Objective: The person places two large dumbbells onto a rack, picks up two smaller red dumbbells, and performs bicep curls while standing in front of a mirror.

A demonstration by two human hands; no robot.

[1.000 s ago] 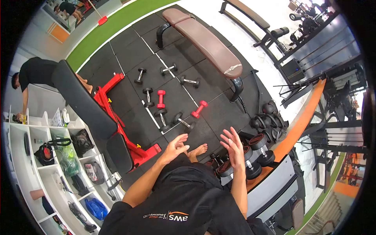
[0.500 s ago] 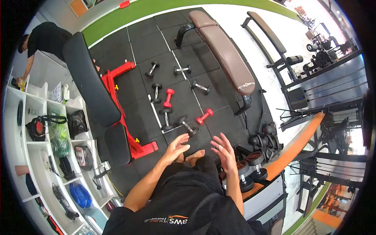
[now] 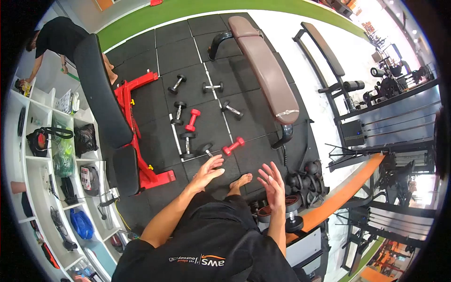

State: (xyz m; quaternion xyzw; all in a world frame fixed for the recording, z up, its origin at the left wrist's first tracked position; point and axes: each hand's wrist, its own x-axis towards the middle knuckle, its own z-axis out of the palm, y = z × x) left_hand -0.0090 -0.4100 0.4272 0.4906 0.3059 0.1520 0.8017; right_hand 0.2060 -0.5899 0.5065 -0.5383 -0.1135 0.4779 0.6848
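My left hand [image 3: 207, 173] is raised in front of my body with its fingers apart and nothing in it. It covers part of a black dumbbell [image 3: 208, 149] on the floor behind it. To the right, my right hand [image 3: 273, 184] is also up, empty, fingers spread. A red dumbbell [image 3: 233, 146] lies on the dark mat between and beyond the hands. Another red dumbbell [image 3: 192, 120] rests farther off, beside a black dumbbell [image 3: 178, 113]. Several more black dumbbells are scattered around them. Neither hand touches anything.
A black bench with a red frame [image 3: 157, 179] stands left, near white shelves [image 3: 45, 188] holding bags. A brown bench [image 3: 269, 70] is ahead right. Dumbbells and a rack with an orange strip [image 3: 347, 185] are at right. Another person [image 3: 61, 40] bends over the shelves, far left.
The view has shifted, so the floor dumbbells and benches appear farther left. Both hands remain raised and empty. One foot now shows farther forward. The other person holds something green near the shelves.
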